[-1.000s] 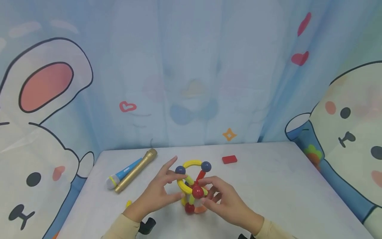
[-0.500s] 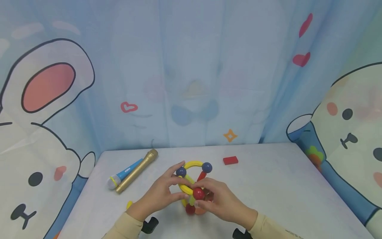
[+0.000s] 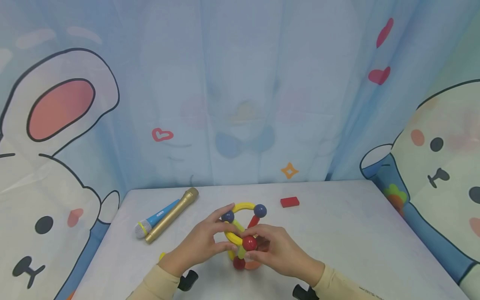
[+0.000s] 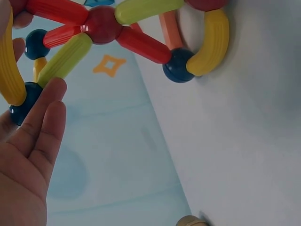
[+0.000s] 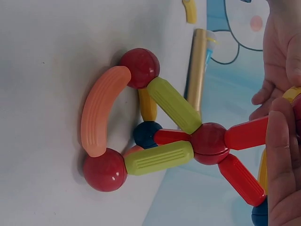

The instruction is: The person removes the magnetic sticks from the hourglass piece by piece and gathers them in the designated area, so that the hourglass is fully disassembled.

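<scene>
A magnetic stick-and-ball model stands on the white table, its base a ring of curved sticks and balls and its centre a red ball. Up at its top is a ring with yellow curved sticks and blue balls. My left hand holds the ring's left side, fingers about a blue ball and a yellow stick. At the near side of the ring, my right hand pinches a red ball. Its palm and fingers hide part of the model's right side.
A gold microphone and a blue toy microphone lie at the table's left. Toward the back right is a red block. A yellow curved stick lies near my left wrist. A printed curtain hangs behind the table.
My right hand has moved in slightly and its fingers have closed on the red ball. The left index finger has bent down toward the blue ball. The model stands nearly where it was.
</scene>
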`<state>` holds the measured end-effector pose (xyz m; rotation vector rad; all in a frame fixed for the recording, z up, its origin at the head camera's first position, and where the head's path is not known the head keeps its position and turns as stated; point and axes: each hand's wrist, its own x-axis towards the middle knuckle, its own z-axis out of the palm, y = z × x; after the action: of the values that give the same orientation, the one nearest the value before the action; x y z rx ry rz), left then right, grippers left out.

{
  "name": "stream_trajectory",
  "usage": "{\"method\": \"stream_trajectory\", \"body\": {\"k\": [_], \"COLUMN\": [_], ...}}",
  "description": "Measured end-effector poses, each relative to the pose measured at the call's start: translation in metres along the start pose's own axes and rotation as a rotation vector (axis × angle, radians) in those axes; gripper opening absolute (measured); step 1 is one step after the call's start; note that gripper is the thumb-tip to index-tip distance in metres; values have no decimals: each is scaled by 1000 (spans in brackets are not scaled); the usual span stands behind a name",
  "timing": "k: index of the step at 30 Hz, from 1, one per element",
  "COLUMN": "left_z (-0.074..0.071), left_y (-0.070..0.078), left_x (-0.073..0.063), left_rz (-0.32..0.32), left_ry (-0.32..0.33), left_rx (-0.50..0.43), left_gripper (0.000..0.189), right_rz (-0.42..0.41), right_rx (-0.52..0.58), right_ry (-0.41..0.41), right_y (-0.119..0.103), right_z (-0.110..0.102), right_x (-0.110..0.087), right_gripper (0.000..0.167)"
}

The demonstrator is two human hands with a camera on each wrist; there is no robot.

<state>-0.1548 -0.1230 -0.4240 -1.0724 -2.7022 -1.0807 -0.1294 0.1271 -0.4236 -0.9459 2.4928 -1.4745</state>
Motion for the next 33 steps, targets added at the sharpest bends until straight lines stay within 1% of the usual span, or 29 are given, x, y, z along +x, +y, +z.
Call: {"method": "stream_trajectory", "body": {"k": [4,10,15,18,21,25,33], "left_z": [1,3,2,0,-2,-3,0], "left_y": [0,0,0,1,2,2,0], "left_x": [0,-1,-1,0,0,1,0], "left_rz": [0,23,26,9,-8,-12,-19], "left_ry": [8,33,47,38,17,0,11], "left_rx": [-8,-17,-29,-34,-53,-72,-78], "left_gripper": [32,33,32,34,32,29,29], "right_rz": [10,-6,-5,-2,-6,-8,10], "right_rx": [15,36,25,12,9,1,11], "right_ry": [-14,-20,-26,-30,-34,-45,-84], "right_y": [-1,-1,0,0,-1,-3,-3], "right_z": [-2,-3,-4,-4,-5,-6,-8], "right_x": [0,1,2,2,3,3,3], "right_gripper": [43,41,40,40,39,38,37]}}
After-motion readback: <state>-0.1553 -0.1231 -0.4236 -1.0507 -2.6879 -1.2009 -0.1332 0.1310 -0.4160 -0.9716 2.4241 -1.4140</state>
